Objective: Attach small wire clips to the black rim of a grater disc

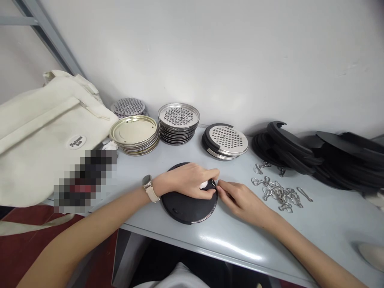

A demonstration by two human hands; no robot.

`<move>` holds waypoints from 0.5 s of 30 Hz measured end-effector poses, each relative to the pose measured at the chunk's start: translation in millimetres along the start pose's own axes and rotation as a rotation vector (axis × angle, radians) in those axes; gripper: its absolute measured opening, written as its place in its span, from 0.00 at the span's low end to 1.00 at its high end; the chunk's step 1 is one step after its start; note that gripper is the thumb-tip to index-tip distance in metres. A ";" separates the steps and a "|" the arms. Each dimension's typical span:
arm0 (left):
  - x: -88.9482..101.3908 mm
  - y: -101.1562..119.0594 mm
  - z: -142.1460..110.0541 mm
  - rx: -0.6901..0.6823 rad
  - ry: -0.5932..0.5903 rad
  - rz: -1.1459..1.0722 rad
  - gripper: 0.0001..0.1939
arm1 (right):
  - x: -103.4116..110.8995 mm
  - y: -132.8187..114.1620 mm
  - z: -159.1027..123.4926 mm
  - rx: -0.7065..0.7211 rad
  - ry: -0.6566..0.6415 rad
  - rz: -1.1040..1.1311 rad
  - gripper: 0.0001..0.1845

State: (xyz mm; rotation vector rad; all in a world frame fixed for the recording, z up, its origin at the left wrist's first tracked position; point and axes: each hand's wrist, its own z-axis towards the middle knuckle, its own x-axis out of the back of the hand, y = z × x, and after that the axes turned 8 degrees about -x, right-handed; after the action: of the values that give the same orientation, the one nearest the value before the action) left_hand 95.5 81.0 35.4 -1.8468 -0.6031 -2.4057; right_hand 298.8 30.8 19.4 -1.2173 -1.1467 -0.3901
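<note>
One big cream bag [45, 140] sits far L, w/ an oval label [77, 142] on its front; a pixelated dark item [87, 180] is just in front, can't tell what. Next, going R along the back: some silver discs [128, 106] w/ rough holes, then a stack of gold-tone discs [133, 132] partly hiding them, then a stack of silver grater discs [179, 116]. Nearer the front, the L wrist wears a watch [147, 182] w/ pale strap. L hand [190, 180] lies over the black disc [192, 208], thumb & index curved round its R side w/ a narrow gap btwn, gripping it there. Disc lies flat nr the front edge of the grey surface [270, 244], some silver rim showing at lower R. At its R side, btwn the hands, is a small metal clip [213, 183]; R hand [240, 200] has its fingers pinched tight on it. Behind R hand: short pile of perforated discs [228, 140], top one partly ringed in black. Further R, nr the hand: a heap of loose clips [280, 194], w/ one long pin [305, 194] beside; behind them, piled black covers [288, 148] run to the R edge
</note>
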 end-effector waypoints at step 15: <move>-0.7 0.4 0.7 -0.044 -0.014 0.122 0.07 | 0.4 -0.9 -0.6 -0.018 0.001 0.034 0.13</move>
State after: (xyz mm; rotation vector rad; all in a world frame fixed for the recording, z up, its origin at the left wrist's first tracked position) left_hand 96.4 80.8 35.0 -1.8608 -0.4291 -2.3481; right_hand 298.6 30.0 20.3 -1.2508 -1.1226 -0.3755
